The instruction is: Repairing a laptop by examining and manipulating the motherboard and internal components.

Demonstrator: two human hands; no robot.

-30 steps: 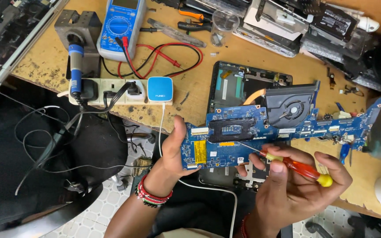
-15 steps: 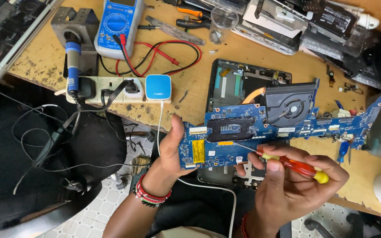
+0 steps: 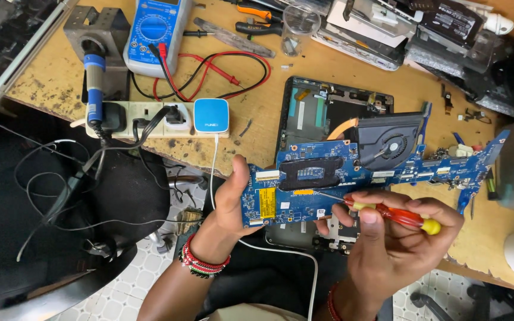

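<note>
My left hand [image 3: 228,202] grips the left end of a long blue laptop circuit board [image 3: 328,178], holding it level above the bench edge. A black cooling fan [image 3: 391,141] is fixed to the board's upper side. My right hand [image 3: 397,246] holds a small screwdriver with a red and yellow handle [image 3: 403,217]. Its thin metal tip touches the board near a black plate at the middle. An opened laptop base [image 3: 313,110] lies on the wooden bench just behind the board.
A white power strip [image 3: 150,119] with a blue and white charger [image 3: 211,116], a soldering iron stand [image 3: 95,44] and a blue multimeter [image 3: 153,32] with red and black leads sit at the left. Tools and laptop parts crowd the bench's far edge. Cables hang over dark cloth at left.
Both hands and the board stay nearly in place. The screwdriver tip has shifted slightly on the board.
</note>
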